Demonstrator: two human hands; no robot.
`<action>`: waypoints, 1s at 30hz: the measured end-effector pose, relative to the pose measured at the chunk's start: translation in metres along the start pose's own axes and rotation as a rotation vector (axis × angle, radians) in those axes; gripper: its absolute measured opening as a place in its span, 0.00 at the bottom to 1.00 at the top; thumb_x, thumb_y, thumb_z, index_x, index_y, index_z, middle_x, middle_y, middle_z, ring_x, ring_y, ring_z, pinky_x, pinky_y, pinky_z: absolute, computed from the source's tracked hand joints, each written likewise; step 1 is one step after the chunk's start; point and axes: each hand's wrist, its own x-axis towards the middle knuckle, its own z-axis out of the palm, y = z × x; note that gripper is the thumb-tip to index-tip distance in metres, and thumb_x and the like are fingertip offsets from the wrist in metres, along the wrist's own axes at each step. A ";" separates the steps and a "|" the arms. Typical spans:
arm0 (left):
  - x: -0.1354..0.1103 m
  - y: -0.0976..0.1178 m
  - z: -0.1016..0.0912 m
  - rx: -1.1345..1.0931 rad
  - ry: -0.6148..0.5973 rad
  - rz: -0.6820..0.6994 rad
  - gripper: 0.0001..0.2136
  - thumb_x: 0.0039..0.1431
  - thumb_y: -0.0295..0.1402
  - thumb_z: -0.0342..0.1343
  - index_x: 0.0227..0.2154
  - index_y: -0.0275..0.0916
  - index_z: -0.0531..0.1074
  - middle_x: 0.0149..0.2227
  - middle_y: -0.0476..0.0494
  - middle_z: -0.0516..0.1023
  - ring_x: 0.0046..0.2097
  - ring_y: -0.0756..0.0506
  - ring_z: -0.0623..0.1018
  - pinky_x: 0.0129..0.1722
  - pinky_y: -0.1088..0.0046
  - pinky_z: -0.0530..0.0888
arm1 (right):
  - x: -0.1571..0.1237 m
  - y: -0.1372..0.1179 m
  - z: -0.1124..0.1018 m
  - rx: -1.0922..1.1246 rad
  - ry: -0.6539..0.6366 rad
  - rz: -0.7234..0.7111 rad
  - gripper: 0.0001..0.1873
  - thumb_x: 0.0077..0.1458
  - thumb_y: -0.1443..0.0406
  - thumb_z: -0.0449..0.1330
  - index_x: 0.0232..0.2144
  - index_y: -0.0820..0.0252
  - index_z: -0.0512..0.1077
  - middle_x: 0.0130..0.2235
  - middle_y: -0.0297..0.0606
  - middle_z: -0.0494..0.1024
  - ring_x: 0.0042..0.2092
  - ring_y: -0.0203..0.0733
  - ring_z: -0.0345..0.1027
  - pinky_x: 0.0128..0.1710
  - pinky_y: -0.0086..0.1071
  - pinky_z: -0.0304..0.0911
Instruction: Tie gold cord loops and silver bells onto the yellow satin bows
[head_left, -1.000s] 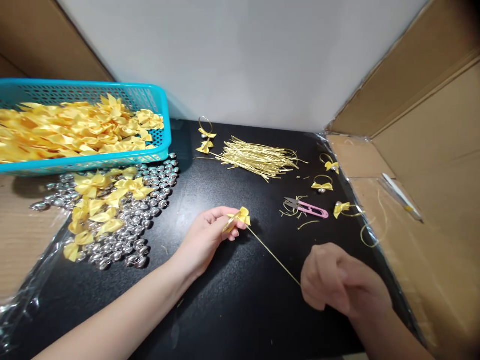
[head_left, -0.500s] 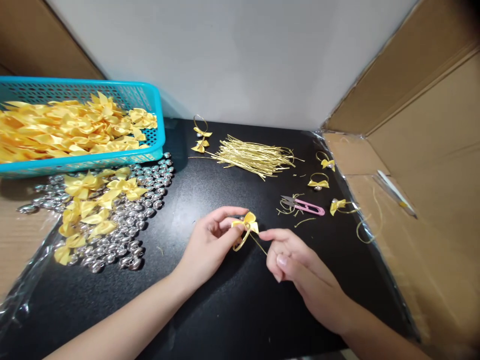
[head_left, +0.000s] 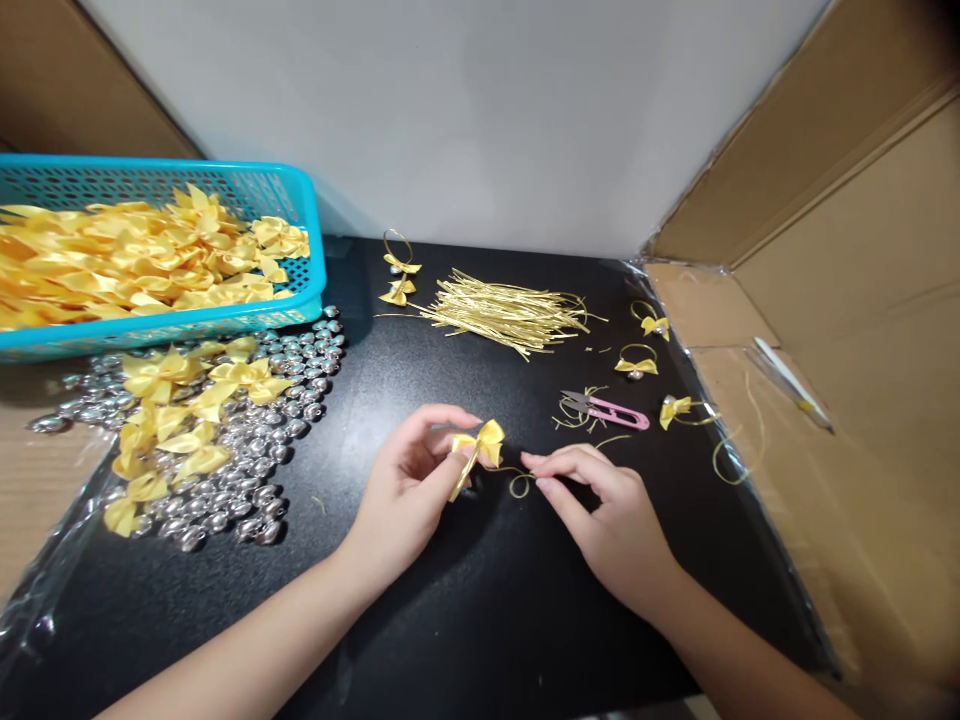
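Note:
My left hand (head_left: 420,470) pinches a yellow ribbon bow (head_left: 489,440) between thumb and fingers, with a gold cord loop hanging from it. From the bow a thin gold cord (head_left: 519,487) runs to the right and curls into a small loop. The fingertips of my right hand (head_left: 600,510) are closed on the end of that cord. Both hands are above the black table (head_left: 450,620). Part of the bow's underside is hidden by my left fingers.
A teal basket (head_left: 321,250) of yellow bows stands at the left, beside silver bells (head_left: 262,490) and loose bows (head_left: 202,460). Gold cords (head_left: 510,310) lie at the back. Pink thread snips (head_left: 619,412) and finished-looking bows (head_left: 636,367) lie right; a white-handled tool (head_left: 791,380) lies on cardboard.
My right hand has gone from a pointing pose to pinching the cord, which now curls into a small loop. My left hand has tilted the bow and shifted slightly left.

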 end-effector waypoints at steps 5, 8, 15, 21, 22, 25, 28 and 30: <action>0.000 -0.002 -0.005 -0.007 -0.037 0.081 0.05 0.55 0.28 0.63 0.33 0.44 0.79 0.29 0.50 0.82 0.31 0.52 0.78 0.27 0.83 0.69 | 0.011 0.015 -0.004 -0.248 0.087 -0.153 0.05 0.52 0.70 0.64 0.29 0.56 0.79 0.42 0.40 0.82 0.47 0.48 0.73 0.50 0.46 0.67; -0.002 -0.001 -0.007 0.042 -0.041 0.080 0.05 0.55 0.29 0.63 0.33 0.46 0.81 0.31 0.50 0.83 0.32 0.52 0.79 0.29 0.83 0.70 | 0.014 0.017 -0.008 -0.242 0.098 -0.151 0.04 0.52 0.70 0.65 0.29 0.57 0.79 0.37 0.40 0.82 0.42 0.46 0.74 0.46 0.44 0.69; -0.006 0.005 0.000 0.299 -0.018 0.109 0.07 0.55 0.29 0.61 0.34 0.45 0.82 0.32 0.48 0.84 0.31 0.50 0.79 0.28 0.82 0.71 | 0.011 -0.010 -0.004 -0.012 0.160 -0.469 0.08 0.52 0.74 0.63 0.32 0.58 0.77 0.39 0.40 0.82 0.43 0.41 0.74 0.46 0.38 0.70; -0.009 0.008 0.008 0.364 -0.015 0.161 0.08 0.54 0.29 0.62 0.35 0.47 0.82 0.37 0.50 0.85 0.34 0.51 0.80 0.32 0.83 0.73 | 0.001 -0.017 0.008 0.019 0.140 -0.576 0.10 0.52 0.77 0.62 0.33 0.60 0.76 0.40 0.42 0.83 0.44 0.42 0.75 0.46 0.39 0.70; -0.009 0.007 0.008 0.322 -0.013 0.136 0.08 0.54 0.29 0.62 0.35 0.47 0.82 0.37 0.50 0.85 0.34 0.52 0.81 0.33 0.84 0.73 | -0.001 -0.017 0.009 0.030 0.163 -0.548 0.10 0.52 0.77 0.62 0.33 0.60 0.76 0.40 0.42 0.83 0.44 0.42 0.75 0.47 0.39 0.70; -0.007 0.004 0.007 0.181 -0.014 0.048 0.07 0.54 0.29 0.63 0.34 0.47 0.82 0.35 0.51 0.85 0.34 0.53 0.81 0.33 0.86 0.73 | -0.002 -0.014 0.008 0.103 0.204 -0.448 0.09 0.53 0.76 0.62 0.32 0.60 0.77 0.37 0.41 0.83 0.41 0.41 0.75 0.44 0.37 0.70; -0.005 0.001 0.004 0.112 0.000 0.006 0.07 0.54 0.30 0.63 0.35 0.46 0.82 0.36 0.49 0.85 0.34 0.53 0.81 0.34 0.86 0.73 | 0.001 -0.009 0.007 0.115 0.198 -0.276 0.07 0.53 0.74 0.61 0.31 0.60 0.77 0.32 0.38 0.81 0.36 0.39 0.75 0.38 0.34 0.71; -0.005 0.001 0.001 0.105 0.014 0.003 0.06 0.55 0.31 0.63 0.36 0.46 0.82 0.36 0.48 0.85 0.35 0.53 0.81 0.34 0.86 0.73 | 0.003 -0.003 0.008 0.028 0.158 -0.146 0.06 0.52 0.74 0.62 0.30 0.60 0.77 0.29 0.36 0.80 0.32 0.39 0.73 0.33 0.34 0.69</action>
